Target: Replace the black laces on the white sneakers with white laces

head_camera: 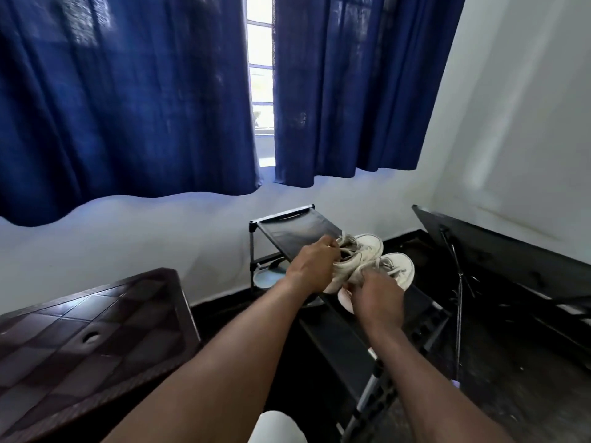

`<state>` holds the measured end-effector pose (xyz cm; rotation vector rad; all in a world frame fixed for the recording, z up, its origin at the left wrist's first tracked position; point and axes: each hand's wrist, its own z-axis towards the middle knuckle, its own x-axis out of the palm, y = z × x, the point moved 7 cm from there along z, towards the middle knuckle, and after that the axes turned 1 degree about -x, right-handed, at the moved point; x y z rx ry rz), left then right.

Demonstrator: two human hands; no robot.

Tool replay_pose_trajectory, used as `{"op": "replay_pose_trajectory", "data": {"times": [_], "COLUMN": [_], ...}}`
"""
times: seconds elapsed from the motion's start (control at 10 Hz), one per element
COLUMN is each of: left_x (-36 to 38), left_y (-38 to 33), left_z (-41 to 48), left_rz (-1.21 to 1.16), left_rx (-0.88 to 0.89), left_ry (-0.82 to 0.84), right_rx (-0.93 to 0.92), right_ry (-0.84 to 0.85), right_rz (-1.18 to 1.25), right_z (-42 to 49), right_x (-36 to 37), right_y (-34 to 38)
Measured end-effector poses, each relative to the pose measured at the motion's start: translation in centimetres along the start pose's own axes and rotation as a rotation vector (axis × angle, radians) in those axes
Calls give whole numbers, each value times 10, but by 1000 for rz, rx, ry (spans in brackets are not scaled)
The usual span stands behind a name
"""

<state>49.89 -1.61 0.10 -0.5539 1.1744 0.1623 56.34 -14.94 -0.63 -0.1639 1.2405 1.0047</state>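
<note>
Mid-frame, our left hand grips the farther white sneaker, our right hand grips the nearer sneaker, over a black fabric-shelved rack.

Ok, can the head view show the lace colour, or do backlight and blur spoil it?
Head view: the window gap is blown out and the room dim; the sneakers are soft, in shade, partly behind the left hand and right hand; the laces look pale, not certain; fisheye bows the hems of the curtains.
</note>
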Motion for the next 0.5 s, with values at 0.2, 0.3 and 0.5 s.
{"op": "replay_pose_trajectory", "data": {"times": [0.2,0.3,0.5], "left_x": [26,27,11], "left_y": [23,25,24], "left_z": [7,3,-21], "left_rz": [-71,-100,-128], "left_rx": [-34,-34,-61], "left_ry": [35,26,-40], "right_rx": [-27,-30,-2], "right_ry": [6,-10,12], "right_rz": [11,11,55], "right_z": [5,5,-2], "right_x": [27,27,15], "right_y": [-2,-1,-3]}}
